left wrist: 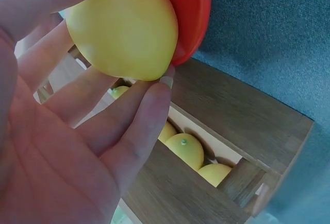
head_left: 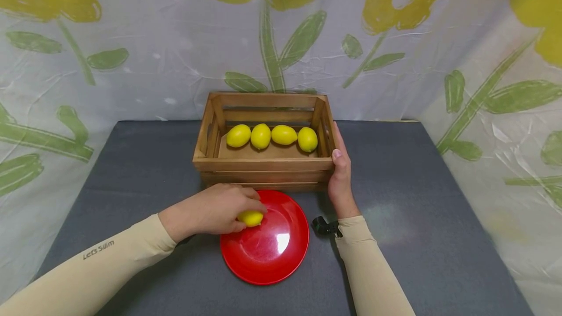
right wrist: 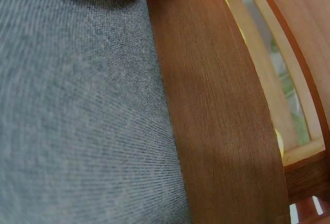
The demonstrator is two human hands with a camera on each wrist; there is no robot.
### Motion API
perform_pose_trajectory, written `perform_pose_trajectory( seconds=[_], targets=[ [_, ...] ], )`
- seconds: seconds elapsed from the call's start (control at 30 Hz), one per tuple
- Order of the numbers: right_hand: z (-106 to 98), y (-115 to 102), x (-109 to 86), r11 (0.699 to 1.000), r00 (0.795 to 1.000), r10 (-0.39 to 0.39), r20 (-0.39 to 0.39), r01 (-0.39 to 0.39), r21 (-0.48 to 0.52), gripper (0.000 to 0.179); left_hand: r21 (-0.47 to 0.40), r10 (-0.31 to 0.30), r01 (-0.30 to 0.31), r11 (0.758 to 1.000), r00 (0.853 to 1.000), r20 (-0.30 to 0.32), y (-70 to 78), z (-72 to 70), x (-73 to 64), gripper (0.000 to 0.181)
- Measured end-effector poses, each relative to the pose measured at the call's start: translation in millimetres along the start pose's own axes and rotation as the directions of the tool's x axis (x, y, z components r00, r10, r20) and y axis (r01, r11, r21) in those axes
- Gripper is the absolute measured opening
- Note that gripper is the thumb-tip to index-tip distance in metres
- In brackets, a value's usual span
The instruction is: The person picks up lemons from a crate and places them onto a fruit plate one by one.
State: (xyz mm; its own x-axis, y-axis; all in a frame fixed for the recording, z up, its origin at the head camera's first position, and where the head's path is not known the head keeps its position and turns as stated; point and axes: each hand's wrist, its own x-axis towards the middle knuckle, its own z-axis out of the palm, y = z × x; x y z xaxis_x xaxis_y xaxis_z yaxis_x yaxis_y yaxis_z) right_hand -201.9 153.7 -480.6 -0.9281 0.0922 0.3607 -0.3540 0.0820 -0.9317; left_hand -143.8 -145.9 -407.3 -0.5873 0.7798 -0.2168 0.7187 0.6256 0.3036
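My left hand (head_left: 219,207) pinches a yellow lemon (head_left: 250,218) between thumb and fingers, over the upper left of a round red plate (head_left: 281,260). Up close in the left wrist view, the lemon (left wrist: 124,28) sits between the thumb and the fingertips, with part of the plate behind it. A slatted wooden crate (head_left: 263,165) stands just beyond the plate. Inside it, several lemons (head_left: 283,135) lie in a row. My right hand (head_left: 341,179) holds the crate's right end, thumb at the front corner and fingers along the outer side.
Crate and plate stand on a dark grey cloth-covered table (head_left: 404,208). Behind the table hangs a pale curtain (head_left: 175,62) printed with yellow flowers. A small black device (head_left: 324,227) is at my right wrist, beside the plate's right edge.
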Motion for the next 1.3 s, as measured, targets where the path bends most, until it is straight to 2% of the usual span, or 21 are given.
perform_pose_trajectory(
  seconds=[0.17, 0.83, 1.07, 1.3],
  targets=[
    [0.5, 0.2, -0.3, 1.0, 1.0, -0.009, -0.001, 0.009, 0.013, 0.069, 0.02, 0.001, -0.001, 1.0, 1.0, -0.008, 1.9, 1.2, -1.0, 0.052],
    [0.7, 2.1, 0.6, 1.0, 1.0, -0.021, 0.0, 0.021, 0.008, 0.072, -0.007, -0.029, 0.029, 1.0, 1.0, -0.009, 0.2, 1.1, -5.1, 0.053],
    [0.8, 2.6, 0.7, 1.0, 1.0, -0.012, 0.003, 0.012, 0.008, 0.073, -0.025, -0.042, 0.042, 0.999, 0.999, 0.002, 3.2, -5.0, -5.1, 0.058],
    [0.3, 2.1, 0.9, 1.0, 1.0, -0.016, -0.007, 0.016, 0.001, 0.073, -0.023, -0.056, 0.056, 0.998, 0.998, 0.017, 12.4, -16.5, -4.3, 0.059]
  ],
)
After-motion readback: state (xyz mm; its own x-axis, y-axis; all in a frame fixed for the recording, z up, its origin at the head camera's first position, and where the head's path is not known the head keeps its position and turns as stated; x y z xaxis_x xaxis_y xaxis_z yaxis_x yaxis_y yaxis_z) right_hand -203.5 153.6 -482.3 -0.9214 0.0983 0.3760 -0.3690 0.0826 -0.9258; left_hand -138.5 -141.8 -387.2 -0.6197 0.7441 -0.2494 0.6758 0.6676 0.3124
